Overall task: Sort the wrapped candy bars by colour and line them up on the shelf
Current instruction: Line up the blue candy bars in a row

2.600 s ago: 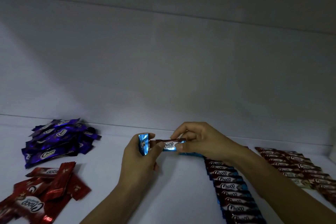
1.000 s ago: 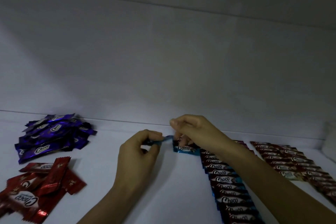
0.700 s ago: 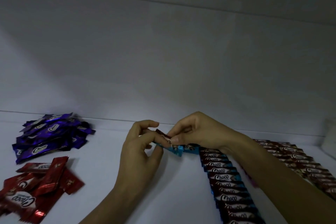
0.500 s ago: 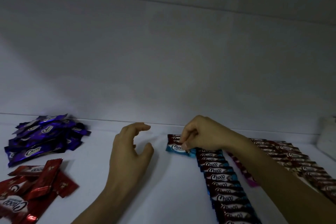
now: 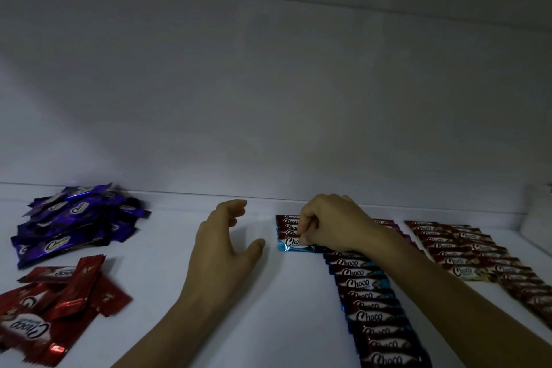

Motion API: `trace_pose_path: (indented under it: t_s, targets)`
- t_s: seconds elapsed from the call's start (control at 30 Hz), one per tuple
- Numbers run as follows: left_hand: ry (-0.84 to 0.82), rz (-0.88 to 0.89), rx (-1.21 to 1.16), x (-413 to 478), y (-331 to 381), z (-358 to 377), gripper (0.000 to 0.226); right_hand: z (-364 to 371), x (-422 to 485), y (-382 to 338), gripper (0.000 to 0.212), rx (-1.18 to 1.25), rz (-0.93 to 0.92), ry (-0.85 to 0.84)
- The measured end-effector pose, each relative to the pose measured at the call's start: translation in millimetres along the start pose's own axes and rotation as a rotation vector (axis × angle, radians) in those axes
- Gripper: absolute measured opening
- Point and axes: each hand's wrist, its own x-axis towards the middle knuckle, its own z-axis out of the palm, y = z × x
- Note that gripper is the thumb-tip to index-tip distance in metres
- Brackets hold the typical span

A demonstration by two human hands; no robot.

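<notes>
A long row of blue-edged candy bars [image 5: 369,299] runs from the shelf's back toward me. My right hand [image 5: 331,225] rests at its far end, fingers pinched on the blue bars [image 5: 288,240] lying there on the shelf. My left hand [image 5: 222,243] hovers open just left of them, holding nothing. A loose heap of purple bars [image 5: 74,218] lies at the back left. In front of it sits a heap of red bars [image 5: 56,293]. A second row of red-brown bars [image 5: 466,251] lies at the right; my right forearm hides part of a purple row.
The white shelf floor [image 5: 167,293] meets a white back wall [image 5: 268,98] right behind the rows. A pale object [image 5: 537,218] stands at the far right edge of the shelf.
Both hands held one blue bar in the air; it came down onto the far end of the blue row. My left hand let go and opened, drifting left.
</notes>
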Motion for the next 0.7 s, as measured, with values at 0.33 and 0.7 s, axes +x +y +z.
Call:
trace_pose_path:
  t_s: [0.33, 0.7]
  targets:
    - [-0.011, 0.063, -0.024, -2.9, 3.8, -0.7, 0.044, 1.4, -0.3, 3.5, 0.017, -0.033, -0.043, 0.042]
    - [0.005, 0.065, 0.06, -1.3, -0.3, 2.9, 0.042, -3.8, 3.8, 9.2, 0.014, 0.043, -0.039, 0.077]
